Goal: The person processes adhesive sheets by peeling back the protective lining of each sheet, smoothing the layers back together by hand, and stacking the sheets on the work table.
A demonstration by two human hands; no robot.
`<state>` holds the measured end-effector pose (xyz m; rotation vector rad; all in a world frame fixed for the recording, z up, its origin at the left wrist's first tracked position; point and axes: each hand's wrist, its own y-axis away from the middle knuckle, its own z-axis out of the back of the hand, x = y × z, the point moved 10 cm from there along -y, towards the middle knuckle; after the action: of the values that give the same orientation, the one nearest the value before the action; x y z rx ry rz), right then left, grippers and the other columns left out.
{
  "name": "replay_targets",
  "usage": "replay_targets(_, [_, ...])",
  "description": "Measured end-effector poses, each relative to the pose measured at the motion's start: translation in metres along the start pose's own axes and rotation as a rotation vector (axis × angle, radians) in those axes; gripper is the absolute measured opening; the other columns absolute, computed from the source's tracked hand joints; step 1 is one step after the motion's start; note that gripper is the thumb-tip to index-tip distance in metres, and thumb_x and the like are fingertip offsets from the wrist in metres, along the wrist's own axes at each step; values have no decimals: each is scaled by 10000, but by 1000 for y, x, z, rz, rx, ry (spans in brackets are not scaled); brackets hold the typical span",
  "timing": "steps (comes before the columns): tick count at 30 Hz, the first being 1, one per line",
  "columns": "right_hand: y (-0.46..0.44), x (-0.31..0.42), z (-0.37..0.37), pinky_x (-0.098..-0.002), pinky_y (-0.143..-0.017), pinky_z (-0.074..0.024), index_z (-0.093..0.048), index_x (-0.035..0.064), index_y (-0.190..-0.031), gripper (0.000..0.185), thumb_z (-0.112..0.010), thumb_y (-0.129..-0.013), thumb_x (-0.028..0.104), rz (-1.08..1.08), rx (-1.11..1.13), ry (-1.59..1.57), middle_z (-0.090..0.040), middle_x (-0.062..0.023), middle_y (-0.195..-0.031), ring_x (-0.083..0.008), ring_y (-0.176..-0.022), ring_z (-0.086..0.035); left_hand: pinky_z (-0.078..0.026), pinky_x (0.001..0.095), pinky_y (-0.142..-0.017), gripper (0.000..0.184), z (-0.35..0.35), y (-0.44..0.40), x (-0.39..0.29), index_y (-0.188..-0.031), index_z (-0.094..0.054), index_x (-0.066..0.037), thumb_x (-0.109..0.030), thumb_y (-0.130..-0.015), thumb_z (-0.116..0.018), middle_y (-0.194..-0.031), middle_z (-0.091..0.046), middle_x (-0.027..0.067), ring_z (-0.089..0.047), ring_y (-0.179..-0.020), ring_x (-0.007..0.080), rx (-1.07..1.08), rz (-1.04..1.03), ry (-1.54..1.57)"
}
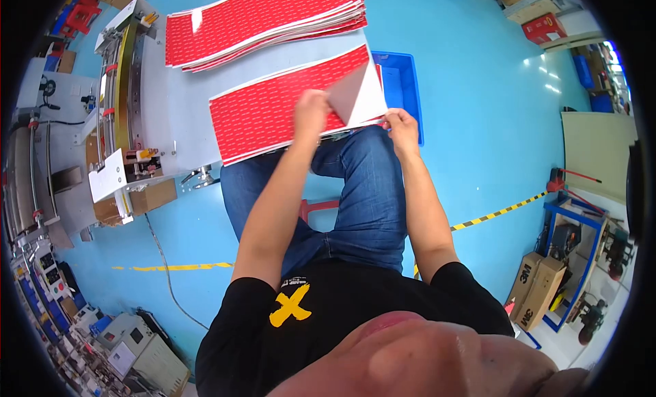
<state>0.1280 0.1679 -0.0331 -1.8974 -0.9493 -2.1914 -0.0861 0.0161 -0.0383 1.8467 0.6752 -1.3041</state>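
A red sheet with rows of small white print (263, 113) lies at the table's near edge, over my knees. Its right end is folded back, showing a pale grey underside (350, 96) and a white surface (371, 100) beneath. My left hand (311, 115), slightly blurred, is closed at the tip of the folded flap. At the near right corner, my right hand (402, 127) pinches the edge of the white sheet layer. Further back on the table sits a stack of similar red sheets (266, 21), with white edges showing between layers.
A blue bin (408, 89) stands right of the table (184, 113). On the left is a machine with a metal rail (123, 89). Cardboard boxes (536, 288) and a blue-framed rack (577, 219) stand at the right. A cable (164, 260) runs across the floor.
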Motion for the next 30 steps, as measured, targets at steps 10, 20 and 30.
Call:
replay_targets(10, [-1,-23,16,-205,-464,-337,-662,41,-898,109,-599,-905,130,-88,-131,-110,-609,-1,-705,-55,-577,-521,-493,410,-969,275,223,4,-37,-1122,-599,7,-164,-956,-462,-1165,-652,130,-615,-1116,247,-390,43,769])
replay_targets(20, [3,-22,14,-209,-544,-407,-672,41,-972,125,-617,-918,139,-115,4,-36,-673,-9,-814,-60,-650,-570,-512,369,-947,305,129,22,-46,-1233,-548,-33,-260,-1050,-459,-1157,-655,127,-657,-1043,245,-4,-1,409])
replay_targets(30, [35,-9,13,-219,-653,-456,-628,19,-1213,300,-602,-936,130,-71,67,124,-700,-46,-971,-72,-739,-603,-378,440,-1100,819,22,27,8,-1440,-367,30,-616,-1004,-117,-1314,-569,225,-519,-1272,326,342,122,111])
